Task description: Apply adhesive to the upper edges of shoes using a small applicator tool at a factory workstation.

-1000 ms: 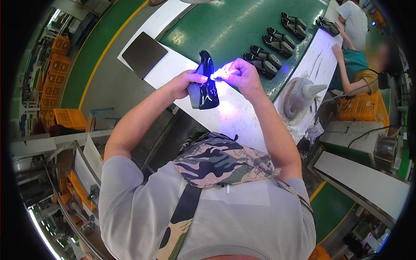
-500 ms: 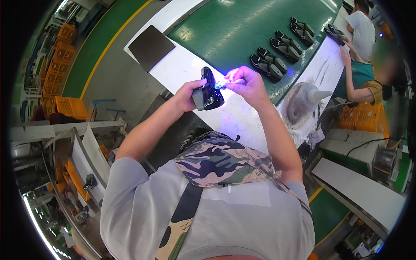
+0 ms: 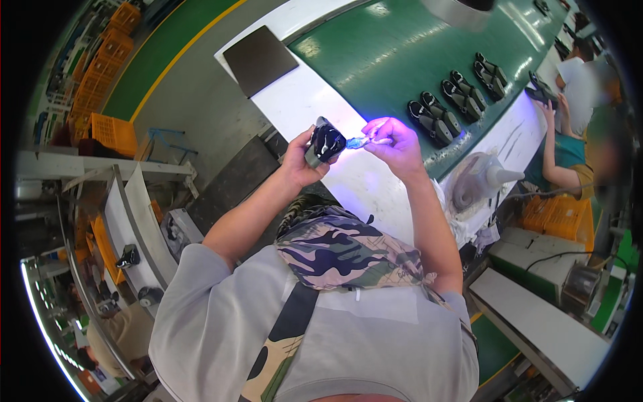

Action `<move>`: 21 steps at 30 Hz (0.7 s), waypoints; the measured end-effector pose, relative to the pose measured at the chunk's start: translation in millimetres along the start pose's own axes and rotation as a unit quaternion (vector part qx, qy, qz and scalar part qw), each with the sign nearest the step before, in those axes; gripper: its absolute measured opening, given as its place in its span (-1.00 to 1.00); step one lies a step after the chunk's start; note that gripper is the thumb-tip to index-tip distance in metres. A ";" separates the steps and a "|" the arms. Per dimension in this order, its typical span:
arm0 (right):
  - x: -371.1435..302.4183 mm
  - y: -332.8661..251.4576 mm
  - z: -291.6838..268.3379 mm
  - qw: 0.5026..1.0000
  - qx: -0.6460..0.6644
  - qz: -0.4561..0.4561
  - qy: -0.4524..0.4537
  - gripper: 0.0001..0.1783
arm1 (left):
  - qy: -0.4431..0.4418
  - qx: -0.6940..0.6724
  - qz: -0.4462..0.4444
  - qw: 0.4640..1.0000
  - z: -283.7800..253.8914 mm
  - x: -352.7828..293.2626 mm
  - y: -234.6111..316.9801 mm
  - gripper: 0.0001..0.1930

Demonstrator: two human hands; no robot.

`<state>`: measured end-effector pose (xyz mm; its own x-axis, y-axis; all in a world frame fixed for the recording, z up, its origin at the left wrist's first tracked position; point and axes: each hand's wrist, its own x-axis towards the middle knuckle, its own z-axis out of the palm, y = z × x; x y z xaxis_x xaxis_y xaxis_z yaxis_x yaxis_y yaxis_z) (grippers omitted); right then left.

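My left hand point(image 3: 301, 162) is closed around a glossy black shoe point(image 3: 328, 139) with a grey sole, held tilted above the white table ledge point(image 3: 295, 110). Between the pinched fingers of my right hand point(image 3: 404, 149) is a small whitish wad, like cloth or tissue point(image 3: 360, 142), tinted blue by a violet light. The wad's tip is at the right edge of the shoe; whether it touches cannot be made out. Several black shoes with grey soles point(image 3: 429, 122) stand in pairs on the green conveyor belt point(image 3: 375, 74) beyond my right hand.
A dark square board point(image 3: 260, 61) lies on the ledge at the far left. To my right stands a translucent squeeze bottle point(image 3: 477, 175) with crumpled white cloth beside it. Further right, a person in a teal garment point(image 3: 569, 144) handles a shoe. Orange crates point(image 3: 115, 141) are stacked at left.
The shoe has turned in my left hand and appears more end-on. Both hands sit slightly further right and lower in view. The whole surroundings have shifted as my head moved.
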<state>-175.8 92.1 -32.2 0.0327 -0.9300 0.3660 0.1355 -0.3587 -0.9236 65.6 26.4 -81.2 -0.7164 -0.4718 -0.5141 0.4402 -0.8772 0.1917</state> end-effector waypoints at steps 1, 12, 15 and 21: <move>4.3 4.4 5.4 1.000 -0.022 -0.007 0.003 -0.73 | 0.002 -0.006 0.014 1.000 -4.5 -4.2 2.3 -0.45; 32.4 70.7 71.4 0.988 0.099 0.100 0.060 -0.71 | -0.161 -0.059 0.235 0.957 -19.3 -135.3 77.9 -0.55; 37.2 99.3 97.9 0.984 0.102 0.142 0.039 -0.72 | -0.069 0.009 0.336 0.939 -43.3 -196.8 122.3 -0.60; 50.5 147.0 155.2 0.966 0.144 0.214 -0.016 -0.77 | 0.324 0.189 0.509 0.775 -106.4 -407.9 223.3 -0.54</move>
<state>-0.6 4.8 -131.8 0.1760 -0.9838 -0.0342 0.3726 0.0987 -0.9227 513.7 32.4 82.2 0.3732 -0.9003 -0.2240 0.3204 -0.1015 0.9418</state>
